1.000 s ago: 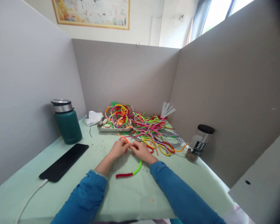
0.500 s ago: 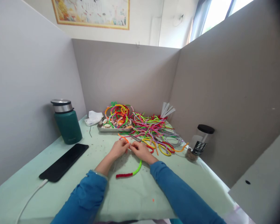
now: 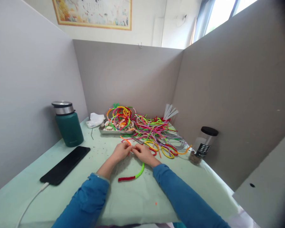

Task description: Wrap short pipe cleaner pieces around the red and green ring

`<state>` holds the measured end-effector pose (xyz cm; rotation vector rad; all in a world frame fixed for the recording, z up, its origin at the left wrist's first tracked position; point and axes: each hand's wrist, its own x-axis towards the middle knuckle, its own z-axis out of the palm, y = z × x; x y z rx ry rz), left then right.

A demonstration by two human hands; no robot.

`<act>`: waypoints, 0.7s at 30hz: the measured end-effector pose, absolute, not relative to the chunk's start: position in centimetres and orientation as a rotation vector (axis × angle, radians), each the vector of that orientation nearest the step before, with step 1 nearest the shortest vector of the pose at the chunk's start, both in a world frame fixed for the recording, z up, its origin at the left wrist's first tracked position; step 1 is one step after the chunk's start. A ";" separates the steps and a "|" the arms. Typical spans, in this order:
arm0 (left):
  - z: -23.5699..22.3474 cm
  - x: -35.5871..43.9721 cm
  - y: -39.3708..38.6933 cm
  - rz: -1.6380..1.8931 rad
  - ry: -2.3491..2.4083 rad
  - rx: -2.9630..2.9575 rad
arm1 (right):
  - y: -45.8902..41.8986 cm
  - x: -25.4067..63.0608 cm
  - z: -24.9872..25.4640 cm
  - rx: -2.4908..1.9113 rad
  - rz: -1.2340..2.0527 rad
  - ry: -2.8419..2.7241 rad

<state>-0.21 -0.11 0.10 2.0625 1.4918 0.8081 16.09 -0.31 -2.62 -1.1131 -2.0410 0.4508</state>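
Both hands meet tip to tip at the orange stem, with the red-green stem curling out nearside.
The left hand (image 3: pixel 121 151) has its fingers closed on the orange stem (image 3: pixel 126 140), whose free end runs away far and left, slanting across the desk (image 3: pixel 130 202); this hand is the nearer to it. The right hand (image 3: pixel 143 152) has its fingers pinched together right beside the left fingertips, but what they grip is hidden. The red-green stem (image 3: pixel 136 176) lies on the near side: its red end points left, its green part bends right and far, up to the right hand, which is nearer. Whether the stems join behind the fingers cannot be told. Scissors (image 3: pixel 138 140) lie just beyond the fingers.
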 end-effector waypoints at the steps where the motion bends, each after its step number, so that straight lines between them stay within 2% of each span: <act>1: 0.1 -0.2 -0.1 0.806 1.495 2.063 | -0.3 16.1 -2.6 -1.114 0.450 -2.040; 21: 0.1 -0.3 -0.2 0.775 1.497 2.058 | -0.2 16.1 -2.7 -1.113 0.438 -2.057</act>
